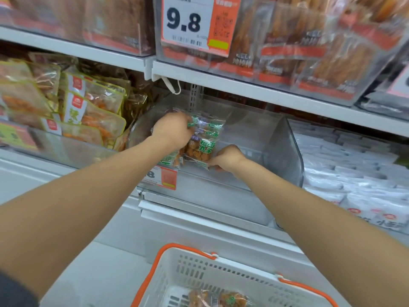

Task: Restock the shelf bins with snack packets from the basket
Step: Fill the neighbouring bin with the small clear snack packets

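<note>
Head view: both of my hands reach into the clear bin [290,151] near the middle of the frame. My left hand [171,131] is curled round the top of a bunch of green-and-clear snack packets [200,144]. My right hand [225,159], at 4 o'clock from the bunch, pinches the lower corner of the front packet. The bunch stands toward the bin's 9 o'clock end, and the stretch toward 3 o'clock shows bare plastic. The basket [199,269] sits at 6 o'clock below my arms, with at least 2 spare packets [219,299] in its bottom.

I judge the step in hand to be seating this bunch. To do it well, I would square the bottom edges on the bin floor with the printed faces forward, then lean the stack toward the 9 o'clock wall. The film looks slippery, so I would let go of the right pinch first and ease the left grip off last, or the stack may fan out. The price tag [164,177] on the front lip at 7 o'clock is worth avoiding with my wrist.
</note>
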Demonstrator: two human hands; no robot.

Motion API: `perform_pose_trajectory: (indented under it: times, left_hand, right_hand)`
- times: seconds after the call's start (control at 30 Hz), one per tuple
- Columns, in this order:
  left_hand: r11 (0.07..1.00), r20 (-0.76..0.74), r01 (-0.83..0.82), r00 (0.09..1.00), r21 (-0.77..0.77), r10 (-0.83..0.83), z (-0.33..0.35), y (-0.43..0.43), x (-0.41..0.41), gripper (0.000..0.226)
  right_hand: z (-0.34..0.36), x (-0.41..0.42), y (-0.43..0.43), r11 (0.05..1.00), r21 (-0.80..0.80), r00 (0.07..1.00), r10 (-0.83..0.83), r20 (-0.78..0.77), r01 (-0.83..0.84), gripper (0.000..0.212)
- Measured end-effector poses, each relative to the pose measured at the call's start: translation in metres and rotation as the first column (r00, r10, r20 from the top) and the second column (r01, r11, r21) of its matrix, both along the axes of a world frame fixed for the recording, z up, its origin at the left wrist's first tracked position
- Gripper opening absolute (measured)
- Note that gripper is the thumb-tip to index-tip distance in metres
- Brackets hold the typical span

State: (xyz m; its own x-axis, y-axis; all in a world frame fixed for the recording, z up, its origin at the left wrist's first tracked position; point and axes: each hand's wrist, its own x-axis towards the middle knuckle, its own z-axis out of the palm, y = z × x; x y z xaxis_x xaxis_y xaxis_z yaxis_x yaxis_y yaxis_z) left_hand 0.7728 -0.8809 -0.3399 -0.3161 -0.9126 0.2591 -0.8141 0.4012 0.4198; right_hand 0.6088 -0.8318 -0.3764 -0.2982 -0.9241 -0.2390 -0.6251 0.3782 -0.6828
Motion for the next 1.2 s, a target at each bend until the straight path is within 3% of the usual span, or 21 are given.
perform_pose_trajectory:
  times: [0.07, 0.17, 0.3, 0.53, 0.63, 0.73, 0.83, 0.9, 1.03, 1.13, 1.2]
  left_hand:
    - [1.000, -0.047, -0.011, 0.999, -0.021, 0.010, 0.002, 0.016, -0.001, 0.025]
    - [1.000, -0.172, 0.001, 0.985, -0.027, -0.006, 0.005, 0.048, -0.008, 0.004]
    - [0.998, -0.257, 0.057, 0.964, -0.027, -0.062, 0.010, 0.097, -0.020, 0.019]
    - [0.969, -0.235, 0.209, 0.956, 0.132, -0.174, -0.035, 0.178, -0.031, 0.023]
    - [0.947, -0.214, 0.224, 0.961, 0.229, -0.176, -0.072, 0.197, -0.035, 0.021]
    - [0.863, -0.011, 0.231, 0.967, 0.450, -0.254, -0.123, 0.210, -0.041, 0.018]
    - [0.737, 0.166, 0.215, 0.898, 0.641, -0.407, -0.171, 0.216, -0.042, 0.003]
    - [0.677, 0.265, 0.185, 0.822, 0.712, -0.504, -0.192, 0.222, -0.043, 0.014]
    - [0.585, 0.331, 0.166, 0.689, 0.794, -0.645, -0.213, 0.234, -0.046, 0.012]
    - [0.564, 0.337, 0.152, 0.667, 0.812, -0.665, -0.221, 0.235, -0.044, 0.008]
    - [0.561, 0.339, 0.148, 0.663, 0.815, -0.667, -0.224, 0.235, -0.041, 0.012]
  right_hand:
    - [0.011, -0.003, 0.018, 0.998, -0.057, 0.985, 0.031, -0.169, -0.041, 0.019]
    - [0.024, -0.002, 0.056, 0.931, -0.322, 0.923, 0.038, -0.383, -0.172, 0.020]
    - [0.025, 0.003, 0.114, 0.757, -0.559, 0.894, 0.074, -0.441, -0.338, 0.016]
    - [-0.025, -0.010, 0.198, 0.677, -0.646, 0.894, 0.040, -0.446, -0.353, 0.012]
    - [-0.066, -0.019, 0.222, 0.813, -0.497, 0.926, 0.129, -0.354, -0.303, 0.013]
    - [-0.127, -0.036, 0.243, 0.940, -0.205, 0.942, 0.219, -0.253, -0.273, 0.016]
    - [-0.192, -0.054, 0.259, 0.952, 0.149, 0.941, 0.292, -0.171, -0.268, 0.019]
    - [-0.230, -0.063, 0.271, 0.925, 0.302, 0.947, 0.284, -0.150, -0.230, 0.019]
    - [-0.289, -0.067, 0.283, 0.933, 0.340, 0.944, 0.213, -0.252, -0.120, 0.037]
    - [-0.318, -0.062, 0.283, 0.929, 0.349, 0.888, 0.262, -0.379, -0.125, 0.065]
    - [-0.327, -0.060, 0.283, 0.924, 0.359, 0.818, 0.306, -0.487, -0.132, 0.067]
